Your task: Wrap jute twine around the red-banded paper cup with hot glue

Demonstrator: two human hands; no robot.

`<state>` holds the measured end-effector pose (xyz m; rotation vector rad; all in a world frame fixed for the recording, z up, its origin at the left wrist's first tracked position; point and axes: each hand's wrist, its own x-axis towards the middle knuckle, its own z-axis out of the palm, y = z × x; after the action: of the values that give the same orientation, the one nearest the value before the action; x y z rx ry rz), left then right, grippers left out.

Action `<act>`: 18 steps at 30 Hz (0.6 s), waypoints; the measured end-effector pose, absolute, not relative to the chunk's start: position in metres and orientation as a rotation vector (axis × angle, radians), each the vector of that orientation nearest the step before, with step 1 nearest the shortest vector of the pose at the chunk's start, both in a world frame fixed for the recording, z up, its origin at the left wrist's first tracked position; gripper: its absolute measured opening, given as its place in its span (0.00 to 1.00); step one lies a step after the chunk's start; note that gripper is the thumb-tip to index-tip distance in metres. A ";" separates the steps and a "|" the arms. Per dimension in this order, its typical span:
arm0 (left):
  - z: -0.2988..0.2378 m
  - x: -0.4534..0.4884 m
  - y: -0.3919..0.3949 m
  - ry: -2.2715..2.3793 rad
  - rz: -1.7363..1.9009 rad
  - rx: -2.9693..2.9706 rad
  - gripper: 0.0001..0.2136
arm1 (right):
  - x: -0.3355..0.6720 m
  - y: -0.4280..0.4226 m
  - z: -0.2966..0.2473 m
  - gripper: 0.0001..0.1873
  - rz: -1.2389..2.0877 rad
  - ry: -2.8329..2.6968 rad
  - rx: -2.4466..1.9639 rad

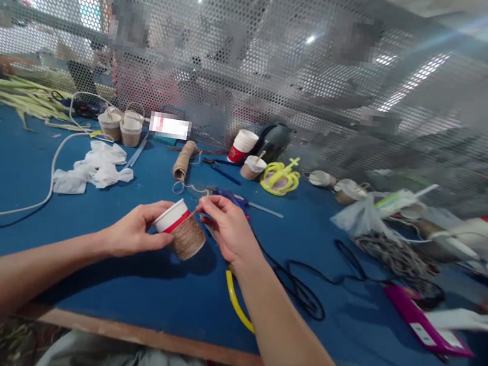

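Observation:
My left hand [134, 229] grips a paper cup [179, 228] lying on its side above the blue table [127, 288]. The cup has a white and red rim end, and its lower part is wound with brown twine. My right hand [227, 224] is closed in a pinch on the twine strand [197, 209] right at the cup. The strand runs back towards a twine spool [184, 160] farther up the table. Purple-handled scissors [241, 201] lie just behind my right hand.
White crumpled cloth [94, 168] and a white cable [53, 176] lie at the left. Twine-wrapped cups [121, 125], a red and white cup [242, 145], a yellow crown [281, 178], black cables [302, 286], a magenta tool [425, 320] and a perforated metal screen [263, 57] surround the work spot.

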<state>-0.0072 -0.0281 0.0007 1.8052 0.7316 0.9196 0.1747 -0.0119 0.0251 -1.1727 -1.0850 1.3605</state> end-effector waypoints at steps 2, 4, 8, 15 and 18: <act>-0.002 -0.009 -0.026 0.739 0.915 1.827 0.15 | 0.175 -0.013 0.026 0.14 1.348 -1.087 -1.177; -0.004 -0.010 -0.024 0.755 0.913 1.843 0.15 | 0.175 -0.014 0.027 0.14 1.336 -1.090 -1.180; -0.004 -0.010 -0.023 0.767 0.917 1.889 0.13 | 0.176 -0.015 0.027 0.14 1.324 -1.100 -1.193; 0.002 -0.008 -0.028 0.758 0.914 1.925 0.13 | 0.175 -0.014 0.025 0.14 1.314 -1.129 -1.225; 0.003 -0.008 -0.030 0.747 0.916 1.921 0.12 | 0.175 -0.014 0.023 0.14 1.316 -1.144 -1.229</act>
<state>-0.0079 -0.0301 0.0031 1.9208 0.7468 0.9159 0.1746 -0.0140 0.0229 -1.2292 -1.1438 1.3160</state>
